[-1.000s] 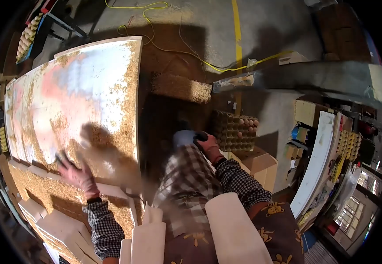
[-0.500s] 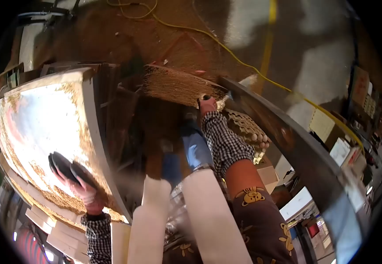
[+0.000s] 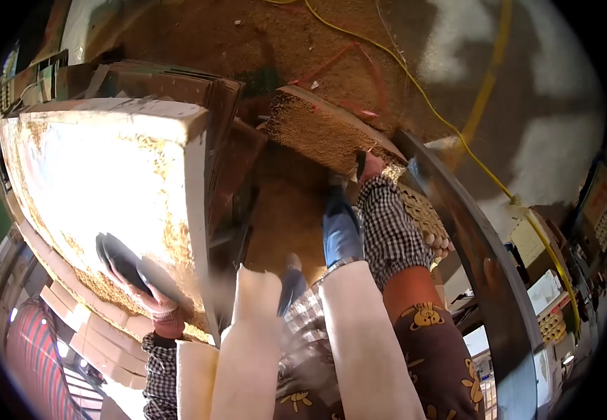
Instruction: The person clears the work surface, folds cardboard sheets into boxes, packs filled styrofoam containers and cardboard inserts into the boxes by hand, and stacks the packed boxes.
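My left hand (image 3: 139, 276), in a pink glove with dark fingers, lies with its fingers stretched out over a sunlit, pale-edged table (image 3: 199, 189). Tan, sawdust-like crumbs (image 3: 170, 192) are scattered across that surface, and glare washes out its middle. My right hand (image 3: 370, 166), gloved too, reaches forward to a board or box (image 3: 310, 122) covered with similar brown crumbs. Its fingers look curled, but whatever they may hold is hidden. A light patch of crumbs (image 3: 393, 170) shows beside it. Below that hand sits a moulded, egg-tray-like stack (image 3: 426, 217) with rounded cups.
A long dark beam or edge (image 3: 464, 231) runs down my right side. Stacked brown sheets (image 3: 170, 84) stand behind the table. A yellow cable (image 3: 422, 98) crosses the dusty floor. Below me are my legs in blue trousers (image 3: 340, 231). Striped red cloth (image 3: 34, 350) hangs at lower left.
The view has swung, so most things appear further right. My left hand still rests over the table with fingers extended. My right hand stays by the crumb-covered board.
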`<action>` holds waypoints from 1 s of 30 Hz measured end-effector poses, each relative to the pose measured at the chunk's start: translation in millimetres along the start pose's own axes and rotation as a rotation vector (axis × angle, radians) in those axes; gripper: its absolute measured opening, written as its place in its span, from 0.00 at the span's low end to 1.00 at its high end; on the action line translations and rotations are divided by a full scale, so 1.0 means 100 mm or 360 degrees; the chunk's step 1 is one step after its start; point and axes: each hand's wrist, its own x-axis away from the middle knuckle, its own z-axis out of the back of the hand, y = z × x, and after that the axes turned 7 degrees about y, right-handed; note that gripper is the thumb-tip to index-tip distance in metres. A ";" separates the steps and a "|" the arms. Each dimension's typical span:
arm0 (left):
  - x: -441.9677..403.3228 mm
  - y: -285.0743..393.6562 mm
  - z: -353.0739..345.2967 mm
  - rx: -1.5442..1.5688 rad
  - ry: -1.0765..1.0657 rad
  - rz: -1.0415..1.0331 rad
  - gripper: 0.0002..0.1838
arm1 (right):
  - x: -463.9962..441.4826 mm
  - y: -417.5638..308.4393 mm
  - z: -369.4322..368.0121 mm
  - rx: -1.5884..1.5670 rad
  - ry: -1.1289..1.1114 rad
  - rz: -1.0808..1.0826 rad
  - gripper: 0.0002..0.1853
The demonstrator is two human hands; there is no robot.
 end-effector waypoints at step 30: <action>1.27 1.46 0.72 0.1367 -0.0674 -0.0111 0.31 | 4.26 2.28 3.15 -0.1914 -0.0621 0.2135 0.21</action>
